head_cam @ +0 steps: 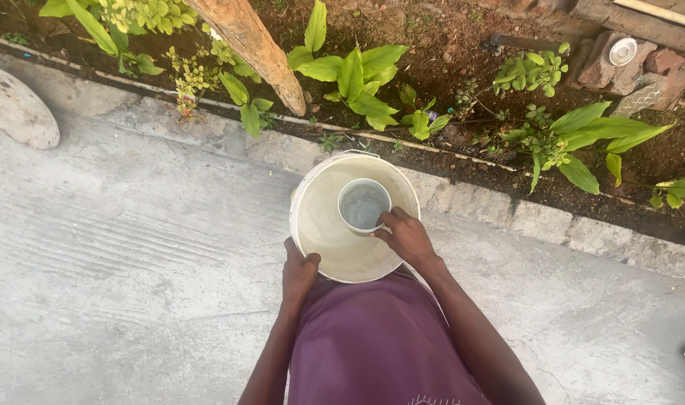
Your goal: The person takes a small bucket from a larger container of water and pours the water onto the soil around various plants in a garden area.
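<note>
Seen from above, mid-frame: a pale bucket held up in front of the body, with a metal cup inside it, upper right of the bucket's mouth. Left hand at the lower left rim, fingers curled shut over the edge. Right hand reaching in from the lower right, fingers closed on the cup's rim or handle; exact grip hard to tell.

Cup full of water, surface level. Bucket apparently holding cloudy water too, though depth cannot be told. Likely heavy and sloshy if full; plastic wall somewhat flexible, rim the stiffest part and the sensible hold, or the wire handle glimpsed at the top edge. Cup rigid, light in itself, wet and probably slippery; best taken by the handle and kept level to avoid spilling.

Below, a purple shirt filling the bottom centre. Ground: grey concrete, rough, with faint ridged marks at left. A flat stone at far left. Across the upper frame, a stone kerb running diagonally, and behind it a soil bed with broad-leaved green plants. A slanted wooden post rising from the bed, upper centre-left. Bricks and 1 small round lid at upper right. Outdoors, daylight, soft and even.
</note>
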